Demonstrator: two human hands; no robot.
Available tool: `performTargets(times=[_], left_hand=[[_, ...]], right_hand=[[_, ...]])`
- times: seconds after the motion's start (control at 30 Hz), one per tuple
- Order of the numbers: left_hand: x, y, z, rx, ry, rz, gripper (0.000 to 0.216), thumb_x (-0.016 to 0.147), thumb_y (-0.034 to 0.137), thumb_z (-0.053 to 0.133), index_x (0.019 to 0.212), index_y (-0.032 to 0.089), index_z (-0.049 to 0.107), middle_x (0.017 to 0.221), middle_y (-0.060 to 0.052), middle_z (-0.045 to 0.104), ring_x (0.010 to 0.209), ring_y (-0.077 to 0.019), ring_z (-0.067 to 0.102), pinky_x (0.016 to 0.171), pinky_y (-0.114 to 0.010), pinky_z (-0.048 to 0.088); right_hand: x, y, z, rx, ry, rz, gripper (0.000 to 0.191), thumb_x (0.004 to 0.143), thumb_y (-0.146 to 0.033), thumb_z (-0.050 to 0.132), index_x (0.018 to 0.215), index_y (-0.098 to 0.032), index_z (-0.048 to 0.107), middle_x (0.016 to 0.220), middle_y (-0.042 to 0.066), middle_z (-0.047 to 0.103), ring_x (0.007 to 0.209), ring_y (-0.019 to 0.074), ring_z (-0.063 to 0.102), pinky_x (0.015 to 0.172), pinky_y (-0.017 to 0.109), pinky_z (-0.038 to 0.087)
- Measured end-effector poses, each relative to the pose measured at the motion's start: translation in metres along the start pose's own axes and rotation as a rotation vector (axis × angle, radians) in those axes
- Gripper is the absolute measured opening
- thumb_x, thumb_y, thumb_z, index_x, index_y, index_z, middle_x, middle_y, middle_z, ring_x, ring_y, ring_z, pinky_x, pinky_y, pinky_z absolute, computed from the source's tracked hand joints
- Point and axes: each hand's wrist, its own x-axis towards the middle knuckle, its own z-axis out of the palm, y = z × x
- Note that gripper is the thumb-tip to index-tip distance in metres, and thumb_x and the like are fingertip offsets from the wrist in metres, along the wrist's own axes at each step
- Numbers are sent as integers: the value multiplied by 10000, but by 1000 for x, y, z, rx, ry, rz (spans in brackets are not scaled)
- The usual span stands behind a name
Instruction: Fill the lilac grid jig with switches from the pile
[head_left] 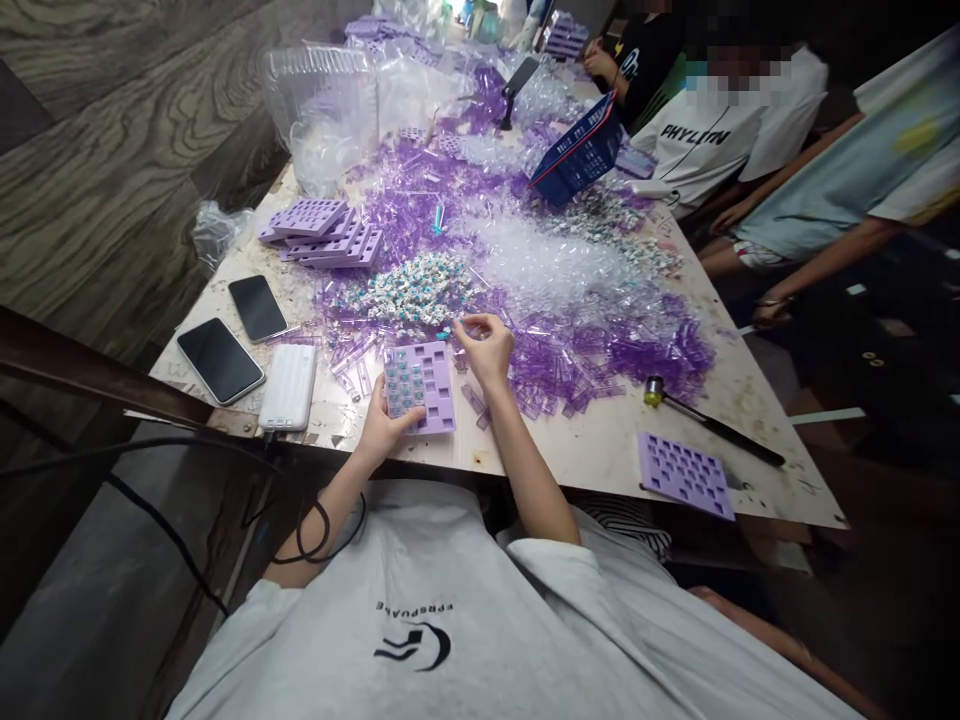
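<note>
The left hand's fingers [380,395] mostly pass out of sight beneath the lilac tray [442,392], and the thumb covers some of its cells. Whether the right hand's fingers [484,322] pinch anything is too small to tell. Single pieces in the white-and-teal heap [412,288] run together. Plastic strips [547,360] hide much of the worktop [592,450], its far end lost in clutter. The right edge cuts off a co-worker in pale blue [817,210]

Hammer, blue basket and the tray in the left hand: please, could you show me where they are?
Hammer [716,425]: head view, on the black handle.
Blue basket [576,160]: head view, on its wall.
Tray [442,373]: head view, on its bare right part.
</note>
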Motion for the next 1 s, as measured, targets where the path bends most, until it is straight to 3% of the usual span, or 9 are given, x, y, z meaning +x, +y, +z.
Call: performTargets(times=[0.07,0.13,0.27,0.37,0.53,0.73,1.0], left_hand=[[0,1,0,-15,3,-9,703,704,316,820,1300,214,460,1264,-102,645,1175,-271,630,1059,-432,471],[0,3,1,-59,-8,-16,643,753,320,768,1308,223,457,1268,-93,643,1187,-268,621,1062,-429,464],[1,5,2,-101,-81,-33,698,755,286,752,1365,235,417,1288,-85,631,1194,-274,613,1059,-437,461],[0,5,3,-24,-106,4,729,765,293,756,1399,233,401,1325,-84,605,1226,-270,587,1093,-430,430],[-1,0,2,83,-75,40,743,810,360,721,1446,234,358,1372,-103,570,1225,-271,587,1105,-454,419],[-3,0,4,105,-91,27,922,811,410,731,1533,260,177,1495,-139,468,1264,-278,574,1126,-472,404],[-2,3,5,117,-84,52,916,810,411,742,1537,282,201,1559,-125,394,1360,-286,495,1174,-462,350]], right_hand=[[-17,-10,-23,124,15,-21,219,805,-383,700,835,-169,668,822,37,675,663,146,570,635,272,470],[-41,-20,-45,187,-59,-89,182,814,-359,702,841,-185,659,810,21,658,652,136,556,606,264,458],[-92,-34,-68,150,-425,-285,78,823,-258,697,867,-204,661,813,13,655,668,134,577,612,265,468],[-110,-36,-65,66,-560,-318,50,854,-231,663,894,-203,652,840,22,654,714,146,615,666,278,504],[-111,-37,-55,-38,-590,-349,51,882,-202,629,928,-190,648,903,50,651,778,175,636,717,303,529],[-108,-36,-59,-95,-681,-388,73,880,-173,635,947,-189,661,918,54,628,798,185,632,747,325,547],[-101,-42,-61,-206,-758,-374,119,873,-138,653,969,-199,686,940,54,621,829,194,636,803,362,549]])
